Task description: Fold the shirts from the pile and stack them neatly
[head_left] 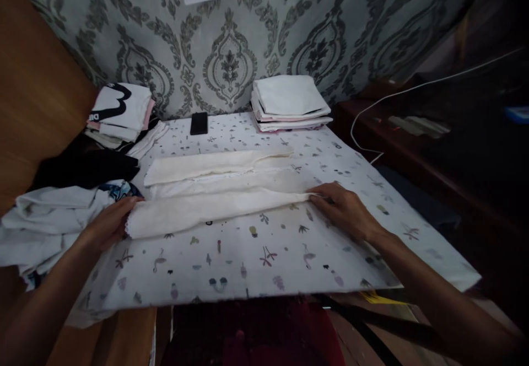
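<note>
A cream-white cloth garment (198, 211) with a scalloped edge lies in long strips across the table; I cannot tell which kind of garment it is. The near strip is stretched between my two hands. At its scalloped left end, my left hand (111, 221) is closed on the edge, with the fingertips partly hidden. My right hand (343, 207) pinches the narrow right end between thumb and fingers. Behind the near strip, the rest of the garment lies flat, its far edge turned inward.
A patterned white cloth (248, 267) covers the table. Behind stand a stack of folded clothes (291, 98) and a black phone (199, 123). On the left are another folded stack (122, 107), a black garment (88, 168) and crumpled light clothes (53, 211). A white cable (392, 91) runs at right.
</note>
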`<state>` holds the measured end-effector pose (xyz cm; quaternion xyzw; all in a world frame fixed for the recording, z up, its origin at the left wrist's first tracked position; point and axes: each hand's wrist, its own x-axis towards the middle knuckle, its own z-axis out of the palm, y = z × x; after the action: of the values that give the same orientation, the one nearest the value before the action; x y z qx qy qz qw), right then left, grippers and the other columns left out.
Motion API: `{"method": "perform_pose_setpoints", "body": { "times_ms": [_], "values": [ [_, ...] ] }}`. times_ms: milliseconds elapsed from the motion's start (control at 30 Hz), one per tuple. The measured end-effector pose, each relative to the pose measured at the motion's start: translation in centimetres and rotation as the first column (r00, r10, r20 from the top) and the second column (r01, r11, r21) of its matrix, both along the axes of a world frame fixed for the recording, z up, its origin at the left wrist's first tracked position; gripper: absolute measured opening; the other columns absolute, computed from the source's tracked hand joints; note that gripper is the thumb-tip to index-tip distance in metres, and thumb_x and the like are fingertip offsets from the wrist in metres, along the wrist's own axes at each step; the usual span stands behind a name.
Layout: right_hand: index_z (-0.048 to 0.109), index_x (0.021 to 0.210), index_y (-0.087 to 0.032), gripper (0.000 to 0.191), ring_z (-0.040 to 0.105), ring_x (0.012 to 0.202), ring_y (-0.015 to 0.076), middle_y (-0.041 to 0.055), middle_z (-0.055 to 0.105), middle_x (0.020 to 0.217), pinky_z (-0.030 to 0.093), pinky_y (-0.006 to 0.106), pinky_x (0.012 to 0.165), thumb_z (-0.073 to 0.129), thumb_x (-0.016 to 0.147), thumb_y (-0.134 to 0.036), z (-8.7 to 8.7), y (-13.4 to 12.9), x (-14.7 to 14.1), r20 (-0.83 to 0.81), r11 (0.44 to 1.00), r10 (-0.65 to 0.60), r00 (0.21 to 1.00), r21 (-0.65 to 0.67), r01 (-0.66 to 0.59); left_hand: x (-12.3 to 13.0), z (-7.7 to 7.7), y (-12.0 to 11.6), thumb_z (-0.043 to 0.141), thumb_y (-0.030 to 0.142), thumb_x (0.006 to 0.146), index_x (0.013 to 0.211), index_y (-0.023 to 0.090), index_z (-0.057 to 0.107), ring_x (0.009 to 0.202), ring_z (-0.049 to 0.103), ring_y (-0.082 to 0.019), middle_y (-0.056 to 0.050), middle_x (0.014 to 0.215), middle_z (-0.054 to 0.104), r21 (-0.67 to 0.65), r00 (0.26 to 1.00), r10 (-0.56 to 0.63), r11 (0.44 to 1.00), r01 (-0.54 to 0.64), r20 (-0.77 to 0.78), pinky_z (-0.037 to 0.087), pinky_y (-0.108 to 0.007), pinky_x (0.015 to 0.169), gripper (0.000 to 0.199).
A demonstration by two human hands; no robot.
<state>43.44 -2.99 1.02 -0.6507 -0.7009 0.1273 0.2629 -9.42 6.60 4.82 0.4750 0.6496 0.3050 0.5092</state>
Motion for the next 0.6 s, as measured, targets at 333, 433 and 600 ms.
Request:
{"method": "perform_pose_setpoints", "body": {
  "times_ms": [333,433,600],
  "values": [
    [0.071,0.095,-0.021,0.038,0.068,0.089,0.0312,0.011,0.074,0.093,0.052,0.049,0.081,0.049,0.093,-0.052,2.4,2.3,-7.4,0.201,0.985,0.17,0.965,-0.042,-0.165,0.5,0.4,-3.7,0.079,0.047,0.072,0.141,0.029,0.042,0.088,0.069,-0.023,-0.002,0.1,0.071,0.183,0.994,-0.106,0.977,0.108,-0.02,0.059,-0.032,0.076,0.08],
    [0.065,0.085,-0.023,0.026,0.066,0.079,0.0249,0.0063,0.071,0.085,0.052,0.039,0.07,0.055,0.092,-0.045,2.9,3.3,-9.6,0.098,0.97,0.207,0.973,-0.152,-0.191,0.5,0.7,-4.8,0.078,0.048,0.072,0.14,0.028,0.044,0.094,0.067,-0.024,-0.002,0.106,0.07,0.348,0.988,-0.128,0.925,0.152,-0.091,0.058,-0.032,0.08,0.079],
    [0.055,0.077,-0.024,0.019,0.065,0.083,0.0214,0.0056,0.069,0.097,0.056,0.037,0.073,0.062,0.087,-0.038,2.1,2.5,-10.1,-0.148,0.958,0.227,0.963,-0.144,-0.248,-1.6,-0.3,-7.3,0.064,0.052,0.084,0.144,0.028,0.043,0.088,0.069,-0.024,-0.006,0.11,0.071,0.328,0.91,-0.201,0.887,0.326,-0.362,0.059,-0.034,0.077,0.068]
  ]
}}
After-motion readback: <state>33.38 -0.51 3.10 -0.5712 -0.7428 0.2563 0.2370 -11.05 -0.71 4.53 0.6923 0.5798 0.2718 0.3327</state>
